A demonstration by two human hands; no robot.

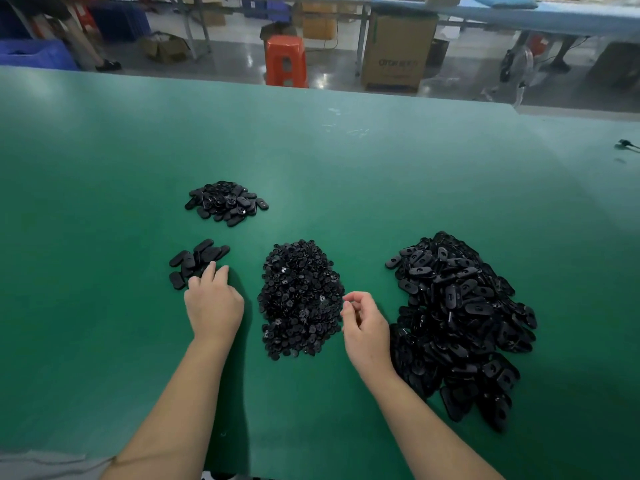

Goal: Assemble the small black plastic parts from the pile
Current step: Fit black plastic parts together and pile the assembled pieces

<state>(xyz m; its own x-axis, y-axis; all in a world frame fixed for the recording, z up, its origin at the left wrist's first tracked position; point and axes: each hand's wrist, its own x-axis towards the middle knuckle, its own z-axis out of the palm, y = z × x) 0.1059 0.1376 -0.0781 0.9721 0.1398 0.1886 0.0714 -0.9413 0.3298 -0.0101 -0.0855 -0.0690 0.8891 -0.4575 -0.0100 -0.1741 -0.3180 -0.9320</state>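
Observation:
On the green table (329, 161) lie four heaps of black plastic parts. A big pile of oval shells (460, 317) spreads at the right. In the middle sits a pile of small round pieces (301, 299). A few flat oval parts (195, 261) lie at the left, and a further small heap of ovals (227, 202) sits behind them. My left hand (213, 303) reaches palm down, fingertips touching the near edge of the few flat ovals. My right hand (365, 323) hovers between the middle and right piles, fingers loosely curled; nothing shows between them.
The table's far edge runs across the top of the view. Beyond it stand an orange stool (285, 60), a cardboard box (398, 50) and other tables. A dark cable end (625, 144) lies at the far right of the table.

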